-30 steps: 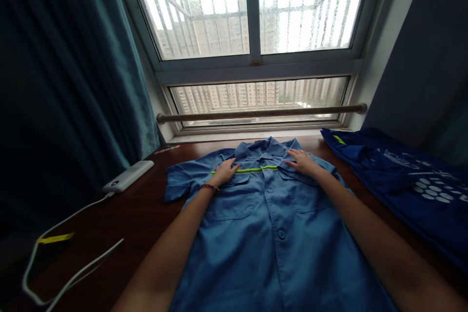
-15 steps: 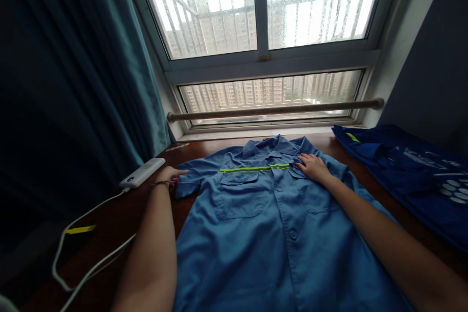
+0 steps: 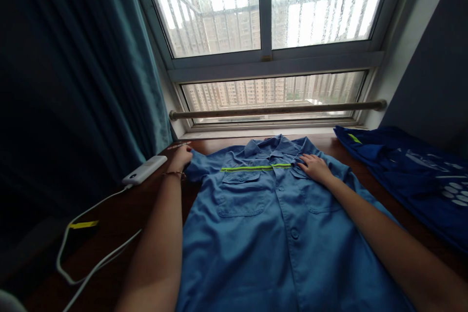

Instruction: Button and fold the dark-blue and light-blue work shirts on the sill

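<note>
A blue short-sleeved work shirt (image 3: 241, 239) lies face up and buttoned on the wooden surface, its collar toward the window. A yellow-green stripe (image 3: 246, 168) crosses its chest above two flap pockets. My left hand (image 3: 182, 157) is at the end of the left-side sleeve (image 3: 199, 164), fingers closed on the sleeve's upper corner. My right hand (image 3: 313, 166) lies flat on the shirt's chest near the right pocket flap, fingers spread.
Left of my arm lies a white power bank (image 3: 145, 169) with a white cable (image 3: 91, 273) trailing toward me. A yellow strip (image 3: 84, 224) is near the cable. Darker blue printed fabric (image 3: 405, 175) lies at right. A rail (image 3: 278, 110) spans the window; a curtain (image 3: 146, 83) hangs left.
My left hand has moved away from me and slightly right, from the sleeve's lower edge to its upper corner, and has closed on it. My right hand stays in place.
</note>
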The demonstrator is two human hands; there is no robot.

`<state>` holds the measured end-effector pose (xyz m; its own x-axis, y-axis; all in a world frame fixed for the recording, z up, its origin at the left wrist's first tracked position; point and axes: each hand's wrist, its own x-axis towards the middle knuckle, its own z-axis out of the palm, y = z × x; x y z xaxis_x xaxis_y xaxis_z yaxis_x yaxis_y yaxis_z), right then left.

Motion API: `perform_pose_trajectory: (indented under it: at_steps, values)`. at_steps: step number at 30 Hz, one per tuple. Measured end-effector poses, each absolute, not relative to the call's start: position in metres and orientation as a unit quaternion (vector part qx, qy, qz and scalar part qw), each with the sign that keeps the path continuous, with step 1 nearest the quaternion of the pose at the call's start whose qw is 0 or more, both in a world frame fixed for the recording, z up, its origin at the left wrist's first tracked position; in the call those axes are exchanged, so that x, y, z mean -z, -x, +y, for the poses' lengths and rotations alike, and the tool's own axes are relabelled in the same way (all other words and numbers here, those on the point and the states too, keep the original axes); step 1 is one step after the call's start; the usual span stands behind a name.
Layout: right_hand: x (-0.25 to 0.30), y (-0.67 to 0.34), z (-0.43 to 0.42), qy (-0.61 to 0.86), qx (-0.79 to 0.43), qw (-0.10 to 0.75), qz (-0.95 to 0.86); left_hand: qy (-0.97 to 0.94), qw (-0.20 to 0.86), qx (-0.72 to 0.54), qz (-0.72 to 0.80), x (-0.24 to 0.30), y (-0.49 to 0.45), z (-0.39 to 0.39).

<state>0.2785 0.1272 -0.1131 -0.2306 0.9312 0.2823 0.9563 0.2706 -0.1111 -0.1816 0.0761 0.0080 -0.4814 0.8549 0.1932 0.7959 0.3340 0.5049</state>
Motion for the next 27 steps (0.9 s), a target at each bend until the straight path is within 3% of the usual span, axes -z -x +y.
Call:
perform_pose_trajectory:
  at_steps: [2,5,7,11,19,27]
  values:
    - [0.113,-0.279,0.127,0.605,0.042,0.142,-0.783,-0.566,0.141,-0.318,0.748,-0.02,0.16,0.076]
    - [0.114,-0.279,0.128,0.605,0.042,0.137,-0.783,-0.657,0.384,-0.379,0.526,-0.031,0.127,0.074]
    - [0.113,-0.28,0.128,0.605,0.042,0.137,-0.783,-0.664,0.427,-0.385,0.478,-0.028,0.109,0.078]
    - [0.11,-0.28,0.126,0.605,0.033,0.129,-0.785,-0.674,0.259,-0.292,0.627,0.008,0.08,0.095]
    - [0.11,-0.264,0.122,0.658,-0.001,0.092,-0.748,-0.704,0.068,-0.116,0.698,0.095,0.052,0.103]
    - [0.092,-0.229,0.144,0.743,-0.119,0.087,-0.653,-0.703,0.027,-0.077,0.706,0.101,0.056,0.11]
